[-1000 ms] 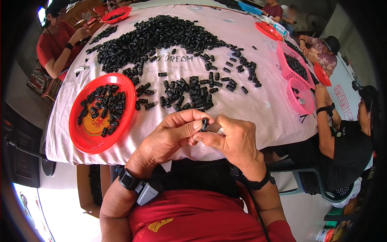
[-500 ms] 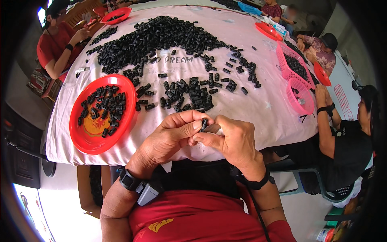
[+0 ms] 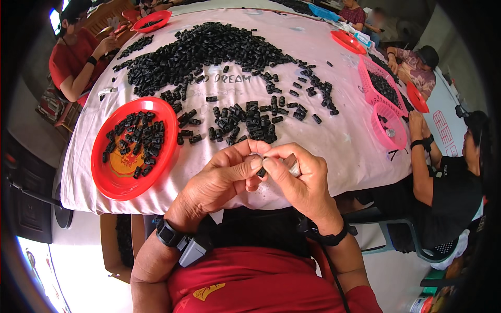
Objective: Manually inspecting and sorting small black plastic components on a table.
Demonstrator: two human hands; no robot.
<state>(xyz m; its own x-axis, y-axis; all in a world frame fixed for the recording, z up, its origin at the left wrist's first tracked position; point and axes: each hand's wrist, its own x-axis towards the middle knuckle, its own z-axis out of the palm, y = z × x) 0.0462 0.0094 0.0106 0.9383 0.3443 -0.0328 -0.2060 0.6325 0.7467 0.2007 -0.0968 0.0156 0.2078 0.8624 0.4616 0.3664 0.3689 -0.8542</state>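
Above the near edge of the table, my left hand (image 3: 222,171) is closed, pinching a small black plastic piece (image 3: 261,171) between thumb and fingers. My right hand (image 3: 305,180) meets it there, its thumb and forefinger tips touching the same piece. Tucked in the right hand is a small flat blade-like tool (image 3: 293,164) with a whitish wrapping, mostly covered by the fingers. Just beyond the hands lies a loose cluster of black plastic pieces (image 3: 255,121). To the left, a red plate (image 3: 97,156) holds more of the same pieces.
A large heap of black pieces (image 3: 203,52) covers the far part of the cloth-covered table (image 3: 334,156). Pink baskets (image 3: 377,136) stand at the right. A person in black (image 3: 449,182) sits at the right, another in red (image 3: 70,68) at the far left.
My right hand has turned; its thumb and forefinger have come onto the black piece. The tool has swung away from the piece and points up beside the forefinger.
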